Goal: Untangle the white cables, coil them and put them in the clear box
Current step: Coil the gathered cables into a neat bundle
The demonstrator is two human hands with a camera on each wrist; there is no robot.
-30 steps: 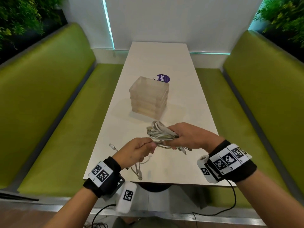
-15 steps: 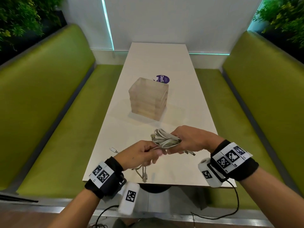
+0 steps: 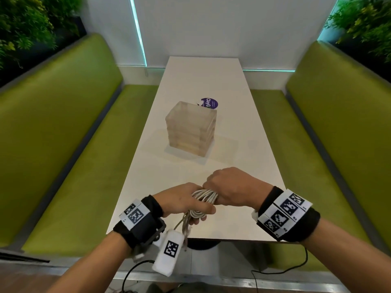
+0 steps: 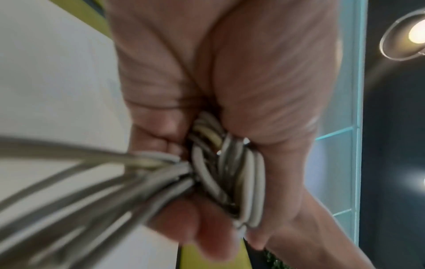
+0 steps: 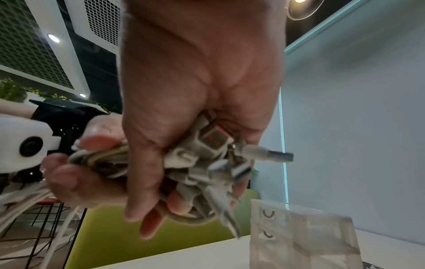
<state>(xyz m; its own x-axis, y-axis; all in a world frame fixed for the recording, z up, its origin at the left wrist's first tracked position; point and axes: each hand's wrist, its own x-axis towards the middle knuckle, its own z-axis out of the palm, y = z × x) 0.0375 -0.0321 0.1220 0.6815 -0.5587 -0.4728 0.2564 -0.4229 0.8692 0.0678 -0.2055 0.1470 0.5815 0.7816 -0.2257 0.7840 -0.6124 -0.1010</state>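
A bundle of white cables (image 3: 204,196) hangs above the near end of the white table (image 3: 213,81), held between both hands. My right hand (image 3: 229,188) grips the coiled part with its fist turned knuckles-up; in the right wrist view several plugs (image 5: 214,158) stick out of that fist. My left hand (image 3: 186,205) holds the loops from the left, and the loose cable tails (image 3: 184,226) hang down past the table edge. The left wrist view shows the cables (image 4: 230,174) wrapped across my fingers. The clear box (image 3: 191,129) stands mid-table, beyond both hands.
Green benches (image 3: 63,134) run along both sides of the table. A purple round sticker (image 3: 209,103) lies just behind the box. Black wires trail from my wrist cameras to the floor.
Both hands have drawn back toward the table's near edge and closed together. The right fist has turned over the coil, and the loose tails hang shorter from the left hand.
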